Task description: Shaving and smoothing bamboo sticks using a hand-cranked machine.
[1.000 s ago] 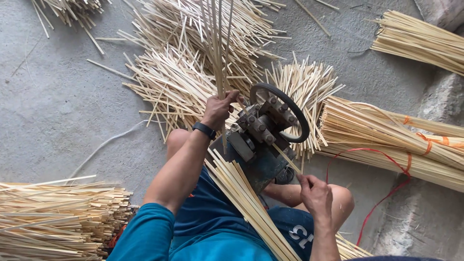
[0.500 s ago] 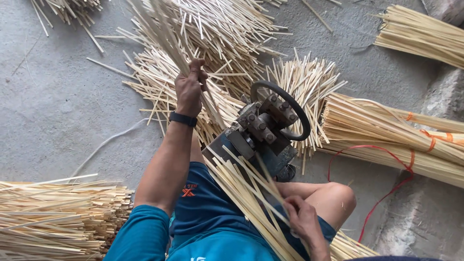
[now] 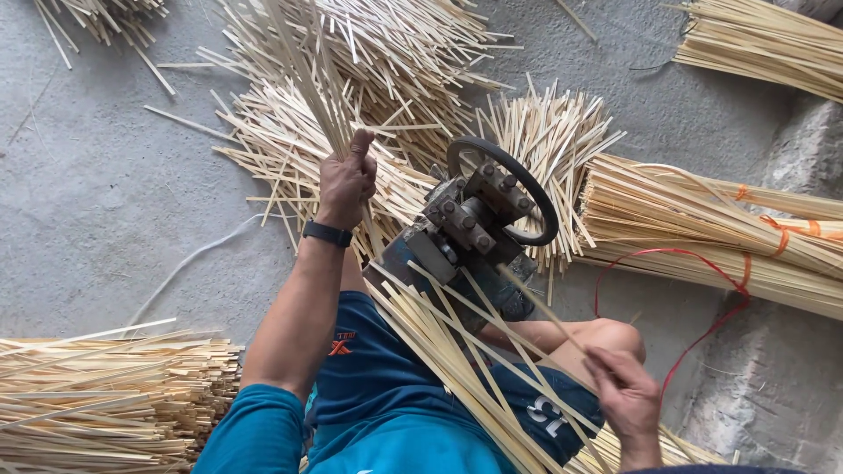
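Observation:
My left hand (image 3: 346, 180) grips a few long pale bamboo strips (image 3: 307, 75) that rise away from a small metal splitting machine (image 3: 461, 230) with a black hand wheel (image 3: 514, 189). A dark band sits on that wrist. My right hand (image 3: 625, 397), low at the right above my knee, pinches one thin strip (image 3: 544, 312) that runs up to the machine. More strips (image 3: 448, 364) lie across my lap in blue shorts.
Loose cut strips (image 3: 386, 53) cover the concrete floor beyond the machine. Tied bundles (image 3: 702, 228) with orange bands lie at the right, another bundle (image 3: 755, 39) top right, a stack (image 3: 105, 395) at lower left. A red cord (image 3: 680, 263) loops near my knee.
My left hand has moved away from the machine toward the upper left, drawing strips out. My right hand has dropped lower and to the right, now pinching a single strip.

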